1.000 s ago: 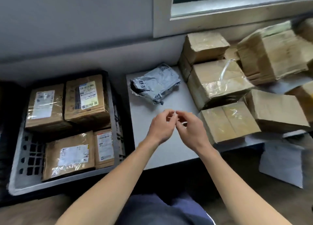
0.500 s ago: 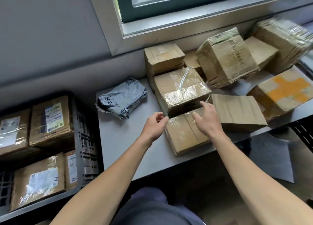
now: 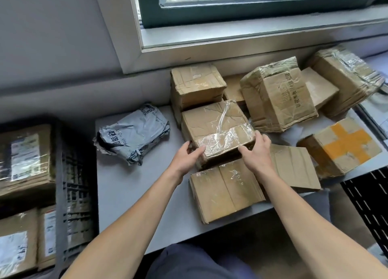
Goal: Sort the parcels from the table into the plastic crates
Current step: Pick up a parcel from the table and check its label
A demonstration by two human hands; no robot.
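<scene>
Your left grip [image 3: 186, 157] and right grip [image 3: 255, 152] clasp the box [image 3: 218, 129] at its near corners: the pickup step, I judge. Next, lift clear toward the crate [image 3: 73, 184] at nine o'clock.

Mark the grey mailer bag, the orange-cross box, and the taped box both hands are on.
grey mailer bag [image 3: 134, 133]: head view, crumpled top face
orange-cross box [image 3: 346, 143]: head view, centre of cross
taped box [image 3: 212, 121]: head view, top face above tape

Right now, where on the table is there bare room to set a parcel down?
The table is bare at its front left, between the grey mailer, the flat box and the front edge. The right half is crowded: boxes packed together from the taped box to the orange-crossed box.
</scene>
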